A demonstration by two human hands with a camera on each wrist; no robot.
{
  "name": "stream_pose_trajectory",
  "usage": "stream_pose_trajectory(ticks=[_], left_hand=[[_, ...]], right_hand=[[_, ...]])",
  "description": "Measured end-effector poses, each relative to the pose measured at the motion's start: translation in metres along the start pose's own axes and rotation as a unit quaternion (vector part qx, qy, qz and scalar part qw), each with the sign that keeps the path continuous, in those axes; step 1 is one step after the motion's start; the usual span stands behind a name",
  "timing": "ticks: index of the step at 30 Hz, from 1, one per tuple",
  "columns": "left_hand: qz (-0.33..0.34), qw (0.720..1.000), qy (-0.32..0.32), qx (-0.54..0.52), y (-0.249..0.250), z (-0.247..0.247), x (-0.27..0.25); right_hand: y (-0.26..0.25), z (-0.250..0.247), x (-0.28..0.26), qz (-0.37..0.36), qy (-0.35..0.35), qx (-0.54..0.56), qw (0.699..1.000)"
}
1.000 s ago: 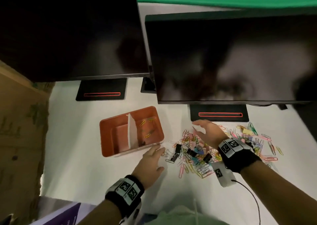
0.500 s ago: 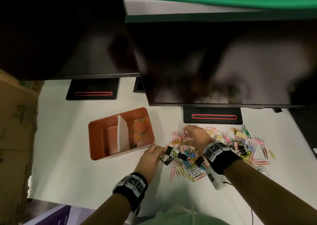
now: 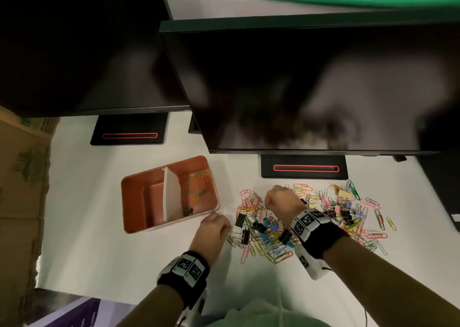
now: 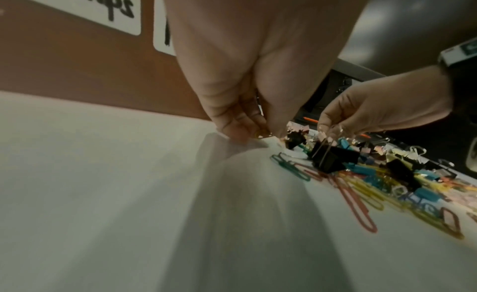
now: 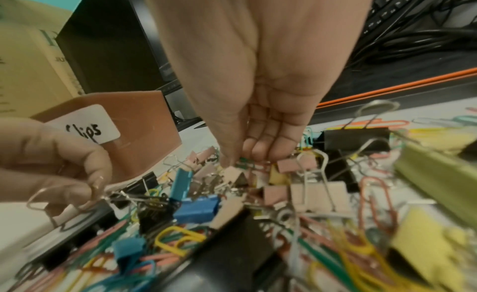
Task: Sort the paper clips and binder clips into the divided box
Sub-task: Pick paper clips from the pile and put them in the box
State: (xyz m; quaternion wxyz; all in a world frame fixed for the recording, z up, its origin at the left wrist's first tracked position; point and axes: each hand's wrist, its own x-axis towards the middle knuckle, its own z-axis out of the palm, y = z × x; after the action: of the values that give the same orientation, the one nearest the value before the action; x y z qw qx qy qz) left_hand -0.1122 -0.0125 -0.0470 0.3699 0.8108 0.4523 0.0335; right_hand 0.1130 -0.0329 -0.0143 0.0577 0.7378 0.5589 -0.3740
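Observation:
An orange divided box [image 3: 171,224] with a white divider [image 3: 171,197] sits left of a mixed pile of paper clips and binder clips [image 3: 311,217]. Its right compartment holds several paper clips [image 3: 196,197]. My left hand [image 3: 224,224] is at the pile's left edge, between box and pile. In the right wrist view my left hand [image 5: 95,192] pinches the wire handle of a black binder clip [image 5: 85,221]. My right hand [image 3: 267,202] is bunched fingers-down in the pile. Its fingertips [image 5: 258,153] pinch among small pink binder clips [image 5: 289,166]; which clip they hold is hidden.
Two dark monitors [image 3: 311,90] overhang the back of the white table, their stands [image 3: 303,167] just behind the pile. A cardboard box [image 3: 22,189] stands at the left. A keyboard and cables [image 5: 413,31] lie to the right. White labels [image 5: 87,125] mark the box front.
My right hand went from spread open above the pile to fingers bunched down into it. My left hand slid from beside the box to the pile's edge and curled onto a clip handle.

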Motion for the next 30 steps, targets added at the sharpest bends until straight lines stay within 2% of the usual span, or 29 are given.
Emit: stream_pose_trajectory(ticks=[3,5,7,8,12,18,25,30], left_hand=[[0.041,0.999,0.022,-0.012,0.013,-0.004,0.001],[0.06,0.998,0.028,-0.013,0.023,-0.002,0.006],[0.039,0.999,0.023,-0.015,0.031,0.002,0.015],[0.025,0.999,0.021,-0.013,0.033,0.004,0.021],[-0.005,1.0,0.008,-0.002,0.035,0.011,0.038],[-0.041,0.999,0.021,-0.026,0.043,0.007,0.046],[-0.089,0.993,-0.041,0.059,0.055,0.0,0.06],[-0.097,0.993,-0.049,0.036,0.054,-0.002,0.059]], right_hand=[[0.005,-0.004,-0.003,-0.017,-0.028,0.02,0.999],[0.009,-0.005,-0.003,-0.027,0.005,0.047,0.999],[0.009,-0.002,-0.002,-0.037,0.064,0.084,0.994],[0.007,0.0,-0.001,-0.041,0.072,0.097,0.992],[-0.002,0.005,0.01,-0.038,0.027,0.069,0.997],[-0.001,0.008,0.013,-0.066,0.052,0.081,0.993],[-0.005,0.004,0.016,-0.059,0.029,0.068,0.996],[-0.003,0.003,0.016,-0.024,0.026,0.077,0.996]])
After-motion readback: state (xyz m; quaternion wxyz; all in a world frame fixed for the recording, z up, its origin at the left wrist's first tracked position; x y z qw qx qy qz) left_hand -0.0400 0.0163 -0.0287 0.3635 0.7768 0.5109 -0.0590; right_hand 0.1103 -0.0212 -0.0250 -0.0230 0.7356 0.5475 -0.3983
